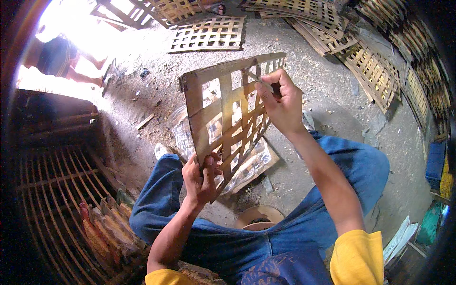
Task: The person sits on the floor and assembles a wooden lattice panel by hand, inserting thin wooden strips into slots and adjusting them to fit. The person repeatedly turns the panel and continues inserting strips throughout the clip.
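Note:
I hold a woven lattice panel of flat bamboo strips (223,114) tilted up in front of me over my knees. My left hand (202,178) grips its lower corner, thumb on the front of the strips. My right hand (280,99) is at the upper right part of the panel, fingers pinched on a thin strip (260,80) that runs through the weave. I sit with blue trousers (285,237) and yellow sleeves.
More finished lattice panels lie on the dirt floor at the back (209,34) and in stacks at the right (370,66). A slatted bamboo cage (52,185) stands at my left. A flat board (251,164) lies under the panel. A person (61,59) is at the far left.

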Tool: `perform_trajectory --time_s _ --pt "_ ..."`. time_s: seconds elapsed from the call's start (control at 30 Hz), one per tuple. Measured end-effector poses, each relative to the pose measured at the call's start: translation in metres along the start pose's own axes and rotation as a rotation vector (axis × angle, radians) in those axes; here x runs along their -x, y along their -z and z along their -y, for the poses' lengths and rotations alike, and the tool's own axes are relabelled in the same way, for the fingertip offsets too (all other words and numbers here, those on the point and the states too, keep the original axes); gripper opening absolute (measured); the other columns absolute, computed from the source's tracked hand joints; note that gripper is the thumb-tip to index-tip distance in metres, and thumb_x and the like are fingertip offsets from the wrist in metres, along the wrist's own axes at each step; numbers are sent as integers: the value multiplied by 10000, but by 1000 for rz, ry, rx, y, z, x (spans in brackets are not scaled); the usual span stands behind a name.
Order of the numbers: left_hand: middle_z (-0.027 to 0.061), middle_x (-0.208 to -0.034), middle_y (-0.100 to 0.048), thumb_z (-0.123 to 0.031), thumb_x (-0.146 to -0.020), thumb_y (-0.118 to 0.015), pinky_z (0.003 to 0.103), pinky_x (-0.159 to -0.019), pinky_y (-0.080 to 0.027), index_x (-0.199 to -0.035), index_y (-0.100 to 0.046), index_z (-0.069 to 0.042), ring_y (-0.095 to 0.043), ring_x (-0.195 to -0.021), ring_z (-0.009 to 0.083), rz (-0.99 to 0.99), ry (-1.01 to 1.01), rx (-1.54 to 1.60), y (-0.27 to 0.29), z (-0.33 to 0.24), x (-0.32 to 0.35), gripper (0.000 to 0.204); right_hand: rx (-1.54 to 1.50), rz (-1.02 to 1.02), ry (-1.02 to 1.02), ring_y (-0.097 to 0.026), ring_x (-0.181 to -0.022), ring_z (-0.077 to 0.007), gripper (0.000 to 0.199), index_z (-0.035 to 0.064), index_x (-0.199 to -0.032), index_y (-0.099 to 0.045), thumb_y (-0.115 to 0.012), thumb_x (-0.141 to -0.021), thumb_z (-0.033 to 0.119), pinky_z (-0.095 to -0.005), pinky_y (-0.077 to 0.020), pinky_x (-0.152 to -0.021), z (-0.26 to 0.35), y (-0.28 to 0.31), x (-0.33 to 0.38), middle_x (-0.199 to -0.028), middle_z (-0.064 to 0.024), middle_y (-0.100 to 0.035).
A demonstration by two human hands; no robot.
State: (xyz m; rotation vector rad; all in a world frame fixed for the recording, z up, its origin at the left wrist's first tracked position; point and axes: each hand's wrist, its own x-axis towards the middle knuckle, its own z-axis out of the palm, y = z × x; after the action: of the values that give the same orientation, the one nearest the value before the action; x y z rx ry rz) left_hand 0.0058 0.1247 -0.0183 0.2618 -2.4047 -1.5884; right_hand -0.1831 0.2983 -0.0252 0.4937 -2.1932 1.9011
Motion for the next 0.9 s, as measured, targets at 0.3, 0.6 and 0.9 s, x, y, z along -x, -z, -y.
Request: perform_trajectory --time_s 0.3,0.6,0.9 --pt "141 -871 -650 -118 -977 -470 284 -541 -555 -982 -616 53 -674 -625 185 56 -64 -116 2 -8 -1 225 -10 35 38 -496 -588 -30 152 61 -856 -575 -679 -890 166 -218 -390 -515 3 -7 0 -651 8 -566" --pt "148 -872 -671 -124 -965 -484 298 -539 -561 -977 -637 56 -686 -633 195 103 -124 -180 7 -10 -7 236 -101 24 22 -550 -670 -62 149 48 -895 -581 -673 -903 166 -242 -450 -585 -24 3 -3 -743 -13 -621" --pt "115 -829 -665 -129 -964 -493 272 -563 -548 -953 -641 55 -669 -628 170 115 -71 -23 19 3 -10 236 -372 -119 -111 -497 -693 -38 95 66 -892 -610 -665 -905 142 -223 -427 -630 -76 31 -19 -761 29 -585"
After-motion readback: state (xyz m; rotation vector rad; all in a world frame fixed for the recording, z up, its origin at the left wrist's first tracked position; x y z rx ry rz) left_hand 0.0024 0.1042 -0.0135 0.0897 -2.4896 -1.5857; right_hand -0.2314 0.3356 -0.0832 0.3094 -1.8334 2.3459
